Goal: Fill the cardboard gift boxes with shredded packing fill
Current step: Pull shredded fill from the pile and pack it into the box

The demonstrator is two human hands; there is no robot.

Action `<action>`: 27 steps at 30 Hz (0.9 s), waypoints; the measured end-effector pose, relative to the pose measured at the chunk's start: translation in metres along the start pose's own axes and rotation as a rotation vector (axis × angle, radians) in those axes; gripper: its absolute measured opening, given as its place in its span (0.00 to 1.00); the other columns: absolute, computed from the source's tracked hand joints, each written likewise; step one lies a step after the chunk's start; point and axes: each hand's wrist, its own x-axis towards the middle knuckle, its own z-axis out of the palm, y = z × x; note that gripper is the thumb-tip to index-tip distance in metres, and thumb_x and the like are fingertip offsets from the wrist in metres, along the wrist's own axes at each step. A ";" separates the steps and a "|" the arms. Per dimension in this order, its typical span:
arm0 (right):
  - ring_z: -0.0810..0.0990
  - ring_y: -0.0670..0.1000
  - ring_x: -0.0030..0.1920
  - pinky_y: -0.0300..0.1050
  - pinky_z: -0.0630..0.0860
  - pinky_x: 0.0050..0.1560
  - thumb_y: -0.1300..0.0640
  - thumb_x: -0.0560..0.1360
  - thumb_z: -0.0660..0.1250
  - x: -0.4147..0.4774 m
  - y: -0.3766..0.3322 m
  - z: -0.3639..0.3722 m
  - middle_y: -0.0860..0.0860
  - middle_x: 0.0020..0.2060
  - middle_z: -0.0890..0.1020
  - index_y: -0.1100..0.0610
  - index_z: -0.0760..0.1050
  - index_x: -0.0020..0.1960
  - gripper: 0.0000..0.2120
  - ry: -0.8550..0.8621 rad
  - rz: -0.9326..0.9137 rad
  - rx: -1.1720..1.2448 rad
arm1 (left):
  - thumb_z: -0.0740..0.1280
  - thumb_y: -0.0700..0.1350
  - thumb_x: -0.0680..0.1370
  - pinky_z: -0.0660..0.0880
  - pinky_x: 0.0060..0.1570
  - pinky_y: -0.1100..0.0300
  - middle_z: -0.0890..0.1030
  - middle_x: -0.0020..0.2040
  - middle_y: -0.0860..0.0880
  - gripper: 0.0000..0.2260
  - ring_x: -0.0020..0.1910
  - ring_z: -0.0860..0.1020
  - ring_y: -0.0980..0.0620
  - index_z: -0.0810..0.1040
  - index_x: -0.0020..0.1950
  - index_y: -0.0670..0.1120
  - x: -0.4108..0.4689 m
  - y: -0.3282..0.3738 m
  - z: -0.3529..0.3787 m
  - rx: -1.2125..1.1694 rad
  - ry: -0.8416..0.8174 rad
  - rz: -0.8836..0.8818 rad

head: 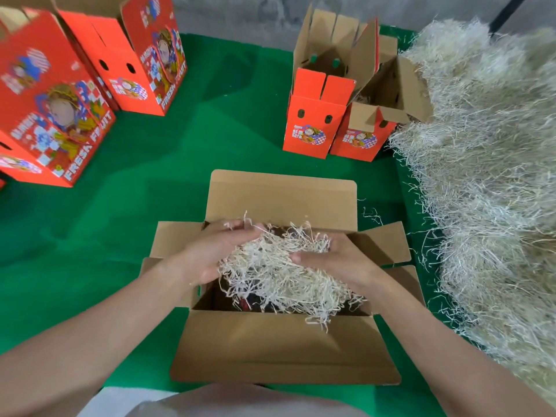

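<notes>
An open cardboard gift box (282,347) stands in front of me on the green cloth, all flaps spread outward. A clump of pale shredded packing fill (276,272) sits over its opening, with some strands spilling over the near flap. My left hand (216,251) cups the clump from the left, fingers curled round its far side. My right hand (334,260) holds it from the right, thumb lying on top of the strands. The box's dark inside shows under the fill.
A large heap of shredded fill (487,176) covers the right side. Two open red gift boxes (331,115) stand at the back right next to the heap. Several closed red boxes (60,100) stand at the back left. Green cloth (210,130) lies between.
</notes>
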 end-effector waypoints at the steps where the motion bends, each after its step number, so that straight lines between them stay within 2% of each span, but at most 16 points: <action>1: 0.62 0.43 0.61 0.44 0.59 0.65 0.48 0.65 0.76 -0.001 0.001 -0.004 0.51 0.70 0.64 0.55 0.59 0.72 0.43 -0.004 -0.008 -0.007 | 0.73 0.56 0.59 0.52 0.69 0.44 0.69 0.64 0.55 0.24 0.71 0.61 0.47 0.73 0.54 0.57 -0.003 0.001 -0.003 -0.021 -0.028 -0.012; 4: 0.64 0.45 0.64 0.45 0.59 0.66 0.47 0.63 0.76 0.000 0.002 -0.008 0.51 0.70 0.65 0.54 0.60 0.72 0.43 -0.005 -0.015 -0.033 | 0.73 0.52 0.60 0.50 0.70 0.45 0.67 0.65 0.54 0.23 0.70 0.60 0.49 0.71 0.52 0.59 -0.007 -0.001 -0.011 -0.114 -0.108 -0.045; 6: 0.65 0.45 0.62 0.44 0.59 0.65 0.48 0.63 0.77 0.001 0.005 -0.012 0.50 0.68 0.68 0.54 0.63 0.71 0.41 0.018 -0.016 -0.046 | 0.75 0.48 0.61 0.56 0.68 0.47 0.71 0.63 0.48 0.22 0.61 0.70 0.49 0.73 0.53 0.54 -0.008 -0.002 -0.019 -0.215 -0.160 -0.052; 8: 0.67 0.42 0.59 0.40 0.59 0.61 0.50 0.64 0.77 0.000 0.009 -0.019 0.49 0.65 0.71 0.53 0.65 0.69 0.37 0.039 -0.012 -0.030 | 0.79 0.48 0.56 0.64 0.64 0.47 0.75 0.62 0.45 0.30 0.59 0.73 0.48 0.77 0.56 0.48 -0.006 -0.001 -0.030 -0.289 -0.162 -0.031; 9: 0.69 0.41 0.57 0.40 0.59 0.60 0.50 0.65 0.76 0.000 0.010 -0.021 0.47 0.63 0.73 0.51 0.67 0.67 0.34 0.048 -0.014 -0.021 | 0.80 0.49 0.53 0.64 0.64 0.46 0.76 0.62 0.45 0.34 0.61 0.73 0.47 0.78 0.58 0.47 -0.004 -0.001 -0.035 -0.298 -0.154 -0.020; 11: 0.73 0.35 0.52 0.43 0.59 0.63 0.51 0.67 0.75 0.001 0.012 -0.022 0.42 0.54 0.79 0.44 0.72 0.58 0.21 0.049 -0.011 -0.013 | 0.81 0.46 0.52 0.66 0.62 0.48 0.78 0.60 0.46 0.30 0.61 0.73 0.48 0.82 0.54 0.48 0.000 -0.001 -0.039 -0.311 -0.172 -0.002; 12: 0.74 0.32 0.48 0.44 0.59 0.63 0.51 0.68 0.74 0.002 0.013 -0.022 0.38 0.47 0.81 0.42 0.73 0.52 0.15 0.040 -0.007 -0.011 | 0.80 0.43 0.55 0.67 0.60 0.50 0.79 0.59 0.46 0.26 0.59 0.74 0.48 0.82 0.53 0.48 0.001 -0.001 -0.038 -0.310 -0.207 0.003; 14: 0.75 0.27 0.43 0.45 0.58 0.61 0.50 0.69 0.73 0.002 0.008 -0.019 0.32 0.38 0.81 0.41 0.73 0.49 0.12 0.008 -0.011 0.001 | 0.74 0.37 0.62 0.73 0.51 0.53 0.79 0.58 0.46 0.23 0.55 0.78 0.50 0.79 0.57 0.47 0.003 -0.001 -0.035 -0.276 -0.282 0.012; 15: 0.75 0.27 0.43 0.45 0.59 0.61 0.48 0.67 0.74 0.001 0.007 -0.019 0.31 0.40 0.81 0.41 0.73 0.51 0.15 -0.012 -0.008 0.012 | 0.71 0.36 0.64 0.75 0.47 0.54 0.80 0.57 0.46 0.22 0.53 0.79 0.51 0.78 0.58 0.47 0.003 0.000 -0.035 -0.257 -0.303 0.017; 16: 0.76 0.30 0.48 0.45 0.59 0.62 0.45 0.64 0.74 0.001 0.007 -0.020 0.33 0.48 0.81 0.41 0.72 0.56 0.22 -0.016 -0.003 0.027 | 0.70 0.37 0.65 0.76 0.46 0.54 0.79 0.57 0.46 0.21 0.53 0.78 0.50 0.78 0.58 0.46 0.004 0.001 -0.037 -0.250 -0.320 0.018; 18: 0.70 0.44 0.63 0.46 0.60 0.64 0.40 0.59 0.74 0.001 0.006 -0.024 0.45 0.65 0.73 0.46 0.66 0.67 0.39 0.010 0.009 0.036 | 0.71 0.44 0.64 0.77 0.50 0.49 0.78 0.59 0.44 0.22 0.56 0.76 0.46 0.79 0.58 0.45 0.003 0.004 -0.042 -0.253 -0.380 0.013; 20: 0.66 0.49 0.66 0.48 0.59 0.65 0.40 0.58 0.74 0.003 0.002 -0.021 0.50 0.69 0.67 0.49 0.62 0.70 0.44 0.008 0.021 0.048 | 0.77 0.56 0.59 0.72 0.60 0.48 0.77 0.62 0.47 0.34 0.64 0.72 0.47 0.77 0.62 0.47 0.000 0.007 -0.037 -0.072 -0.358 0.001; 22: 0.64 0.49 0.67 0.47 0.59 0.65 0.40 0.60 0.73 0.008 -0.004 -0.011 0.48 0.69 0.67 0.50 0.60 0.72 0.45 -0.051 0.031 0.081 | 0.78 0.65 0.52 0.57 0.68 0.48 0.67 0.70 0.50 0.54 0.72 0.60 0.49 0.63 0.73 0.48 -0.002 0.009 -0.017 0.213 -0.285 -0.044; 23: 0.63 0.48 0.67 0.46 0.59 0.64 0.40 0.61 0.72 0.010 -0.007 -0.006 0.45 0.67 0.67 0.50 0.60 0.72 0.44 -0.083 0.042 0.106 | 0.78 0.64 0.53 0.55 0.69 0.49 0.61 0.73 0.49 0.58 0.73 0.56 0.48 0.55 0.75 0.49 -0.002 0.010 -0.005 0.301 -0.270 -0.060; 25: 0.62 0.44 0.63 0.46 0.56 0.65 0.41 0.64 0.70 0.011 -0.010 -0.004 0.36 0.61 0.66 0.47 0.63 0.70 0.37 -0.113 0.062 0.154 | 0.78 0.58 0.58 0.57 0.69 0.51 0.56 0.75 0.47 0.55 0.72 0.58 0.49 0.49 0.76 0.48 0.003 0.006 0.009 0.381 -0.211 -0.037; 27: 0.64 0.41 0.61 0.46 0.55 0.65 0.42 0.66 0.68 0.007 -0.007 -0.014 0.35 0.56 0.70 0.45 0.69 0.65 0.28 -0.093 0.076 0.189 | 0.77 0.51 0.63 0.60 0.67 0.51 0.60 0.74 0.47 0.49 0.67 0.63 0.51 0.52 0.76 0.47 0.006 0.007 0.003 0.356 -0.101 0.003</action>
